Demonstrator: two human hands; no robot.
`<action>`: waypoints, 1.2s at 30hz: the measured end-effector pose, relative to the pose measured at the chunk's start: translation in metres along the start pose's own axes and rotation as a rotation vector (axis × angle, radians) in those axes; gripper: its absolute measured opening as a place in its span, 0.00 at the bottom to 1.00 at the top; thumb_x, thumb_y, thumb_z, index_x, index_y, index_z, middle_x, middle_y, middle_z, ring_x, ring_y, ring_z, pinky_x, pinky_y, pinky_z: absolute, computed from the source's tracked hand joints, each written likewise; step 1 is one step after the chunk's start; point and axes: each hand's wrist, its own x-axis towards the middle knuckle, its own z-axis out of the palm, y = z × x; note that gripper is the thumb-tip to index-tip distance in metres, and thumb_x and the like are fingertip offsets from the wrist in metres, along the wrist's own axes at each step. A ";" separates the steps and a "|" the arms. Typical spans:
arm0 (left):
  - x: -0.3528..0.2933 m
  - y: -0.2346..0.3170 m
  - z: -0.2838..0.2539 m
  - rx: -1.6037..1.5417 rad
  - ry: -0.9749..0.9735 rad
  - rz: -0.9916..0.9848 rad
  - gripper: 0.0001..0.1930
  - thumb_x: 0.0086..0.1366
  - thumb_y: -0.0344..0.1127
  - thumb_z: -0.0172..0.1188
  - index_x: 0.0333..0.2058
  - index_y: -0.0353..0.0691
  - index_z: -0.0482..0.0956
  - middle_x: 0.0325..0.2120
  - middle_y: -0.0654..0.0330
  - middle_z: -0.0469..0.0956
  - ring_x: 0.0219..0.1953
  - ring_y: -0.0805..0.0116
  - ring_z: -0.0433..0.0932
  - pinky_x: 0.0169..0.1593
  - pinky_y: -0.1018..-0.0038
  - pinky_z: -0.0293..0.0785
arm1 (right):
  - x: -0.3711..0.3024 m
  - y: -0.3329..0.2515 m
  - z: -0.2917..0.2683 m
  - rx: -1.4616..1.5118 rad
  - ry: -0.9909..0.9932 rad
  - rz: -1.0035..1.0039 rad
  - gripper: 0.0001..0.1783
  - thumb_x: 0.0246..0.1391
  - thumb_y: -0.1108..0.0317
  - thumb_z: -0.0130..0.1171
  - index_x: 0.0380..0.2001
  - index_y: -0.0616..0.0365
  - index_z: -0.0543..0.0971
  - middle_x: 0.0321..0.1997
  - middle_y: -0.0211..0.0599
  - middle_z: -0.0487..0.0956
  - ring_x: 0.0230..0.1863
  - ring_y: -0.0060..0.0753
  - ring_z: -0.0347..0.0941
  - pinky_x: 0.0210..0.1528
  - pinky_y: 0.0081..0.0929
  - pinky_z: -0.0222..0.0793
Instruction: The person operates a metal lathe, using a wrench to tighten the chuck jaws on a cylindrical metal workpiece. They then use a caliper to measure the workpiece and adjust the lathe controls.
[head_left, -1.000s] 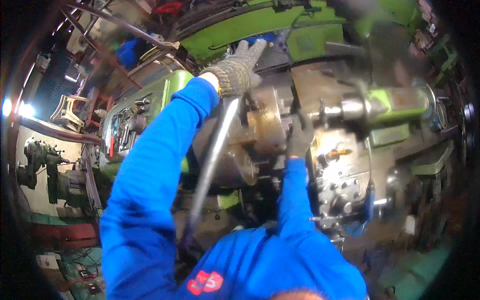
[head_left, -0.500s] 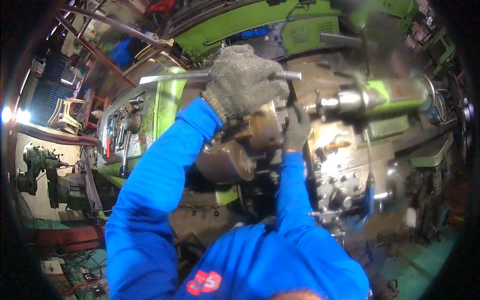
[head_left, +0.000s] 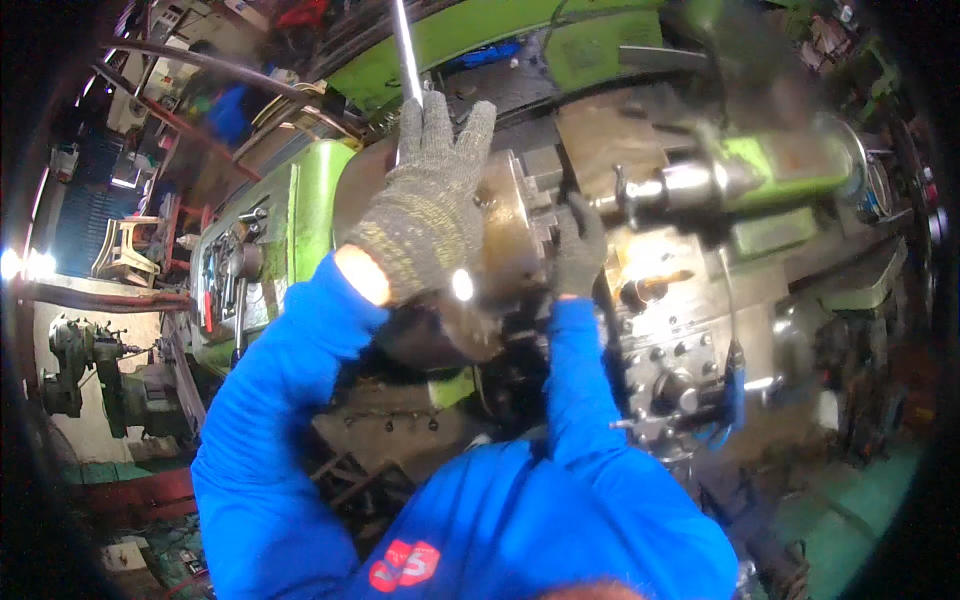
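Steel gleams on the bar (head_left: 407, 50) running up past the fingertips of our gloved left hand (head_left: 425, 205), left of the brownish round chuck (head_left: 512, 225). We hold those fingers straight and slightly spread over the bar; our thumb is hidden. Our gloved right hand (head_left: 580, 245) is at the chuck's right side, its fingers pointing up; we cannot tell whether they grip anything. Farther right we see the green tailstock (head_left: 790, 165); to the left, the green headstock (head_left: 320, 210).
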 end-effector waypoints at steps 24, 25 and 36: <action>0.002 -0.060 0.010 -0.013 0.619 0.403 0.08 0.58 0.35 0.64 0.36 0.46 0.86 0.40 0.61 0.86 0.54 0.55 0.80 0.70 0.48 0.59 | 0.000 -0.002 -0.001 -0.172 0.019 -0.057 0.18 0.64 0.68 0.58 0.53 0.66 0.82 0.54 0.47 0.84 0.56 0.40 0.78 0.62 0.33 0.71; 0.008 -0.070 0.016 -0.045 0.620 0.406 0.07 0.59 0.37 0.63 0.36 0.48 0.86 0.40 0.63 0.86 0.55 0.56 0.79 0.72 0.46 0.54 | 0.002 0.006 -0.002 -0.144 0.023 -0.033 0.18 0.63 0.68 0.59 0.53 0.66 0.82 0.54 0.47 0.84 0.56 0.39 0.78 0.62 0.33 0.71; 0.067 -0.084 0.045 -0.281 0.574 -0.116 0.18 0.61 0.46 0.63 0.47 0.46 0.83 0.55 0.55 0.77 0.65 0.51 0.67 0.74 0.54 0.50 | 0.003 0.011 -0.004 -0.236 0.034 -0.061 0.17 0.63 0.66 0.64 0.50 0.66 0.81 0.49 0.42 0.83 0.49 0.34 0.77 0.55 0.31 0.72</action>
